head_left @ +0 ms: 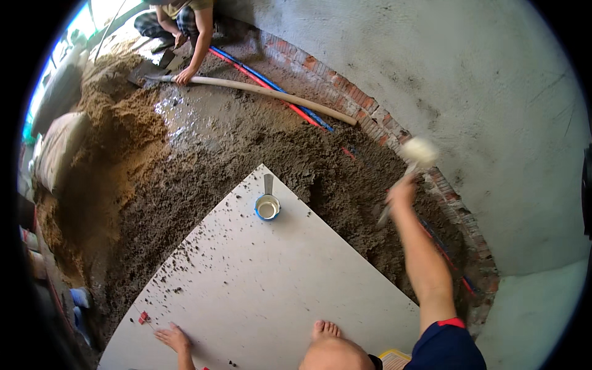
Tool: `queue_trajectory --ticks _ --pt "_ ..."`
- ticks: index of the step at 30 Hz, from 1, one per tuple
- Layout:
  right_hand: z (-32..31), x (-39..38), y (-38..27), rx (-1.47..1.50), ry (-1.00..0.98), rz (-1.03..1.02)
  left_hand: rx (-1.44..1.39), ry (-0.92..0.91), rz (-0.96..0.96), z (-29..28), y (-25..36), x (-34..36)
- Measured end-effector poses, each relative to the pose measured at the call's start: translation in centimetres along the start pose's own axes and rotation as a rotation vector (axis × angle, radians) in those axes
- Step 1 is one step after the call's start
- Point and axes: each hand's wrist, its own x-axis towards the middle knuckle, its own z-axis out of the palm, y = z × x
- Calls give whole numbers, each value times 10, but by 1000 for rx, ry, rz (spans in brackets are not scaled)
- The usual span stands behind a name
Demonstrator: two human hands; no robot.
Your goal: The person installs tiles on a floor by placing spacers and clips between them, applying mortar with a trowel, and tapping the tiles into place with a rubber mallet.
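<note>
My right hand is closed round the handle of a mallet with a whitish head. It is raised over the right side of the scene, and motion blurs it. My left hand lies flat on a large pale tile, fingers stretched out. Just beyond its fingertips sits a small red piece. Close to the tile's far corner stands a small round cup-like thing with a blue rim, a flat grey strip extending from it. Crumbs of mortar dot the tile, mostly along its left edge.
Damp mortar surrounds the tile, with sand at left. Red and blue pipes cross it near a brick-footed grey wall. Another person crouches at far left, one hand on a long-handled shovel. My bare foot rests on the tile.
</note>
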Motion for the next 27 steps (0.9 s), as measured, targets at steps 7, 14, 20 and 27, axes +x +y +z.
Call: queue_trajectory --ticks 7,14,20,27 --pt "13 -72 91 -599 -1213 220 -267 -166 -30 -77 0 -28" --pt "-42 43 -55 75 -725 -3 -440 -272 33 -79 -21 -23" --pt "12 0 -6 133 -354 146 -291 -124 69 -59 -40 -8" --pt "29 -67 65 -625 -1325 231 -300 -83 95 -54 -37 -18"
